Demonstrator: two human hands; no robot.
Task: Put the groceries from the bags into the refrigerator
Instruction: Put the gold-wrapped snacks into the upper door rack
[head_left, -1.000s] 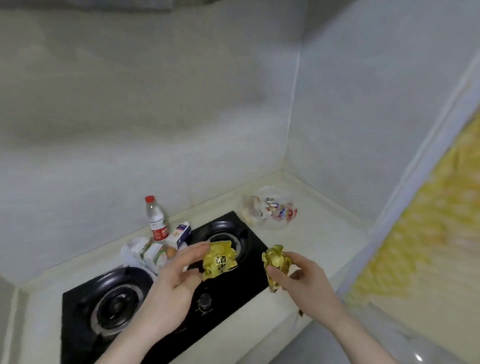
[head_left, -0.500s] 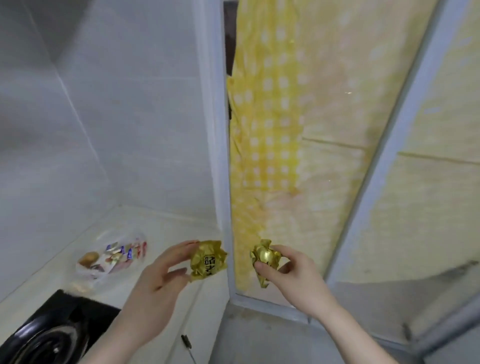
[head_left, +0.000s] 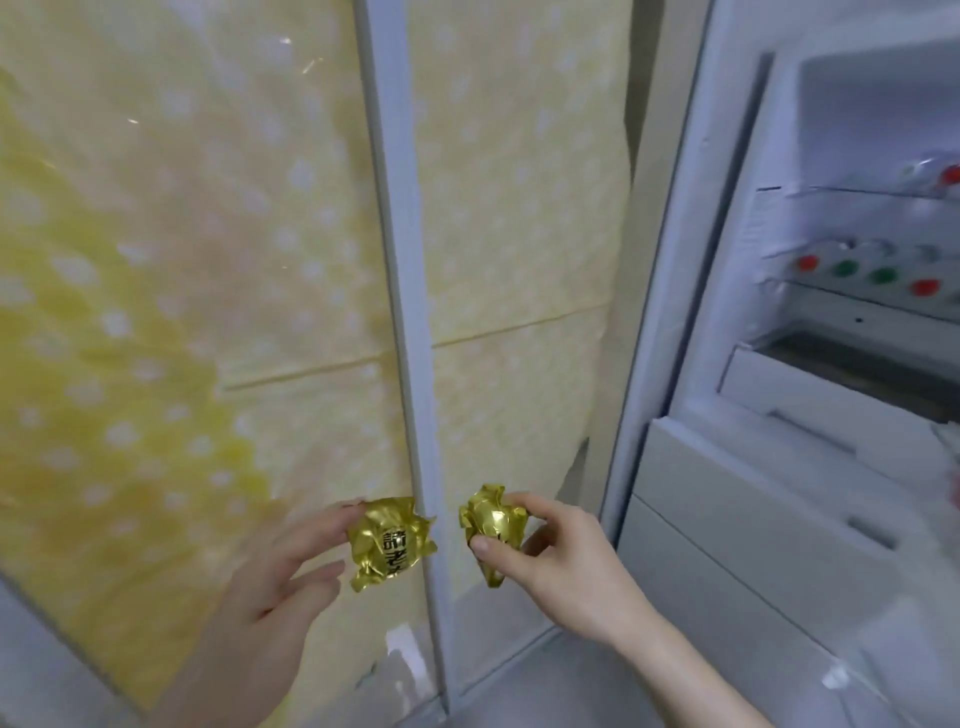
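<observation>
Gold foil packets, one per hand. My left hand (head_left: 280, 582) pinches the left packet (head_left: 390, 543), black Chinese characters on its face, not legible enough to name a brand. My right hand (head_left: 558, 564) pinches the right packet (head_left: 492, 525). The fridge (head_left: 753, 493) stands open to the right, well apart; right hand is nearer. Red and green caps sit on its shelves.

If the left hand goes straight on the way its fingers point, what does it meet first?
Probably the white frame post between the yellow dotted panes, just beyond the gold packet that the left hand holds; depth is unclear.
</observation>
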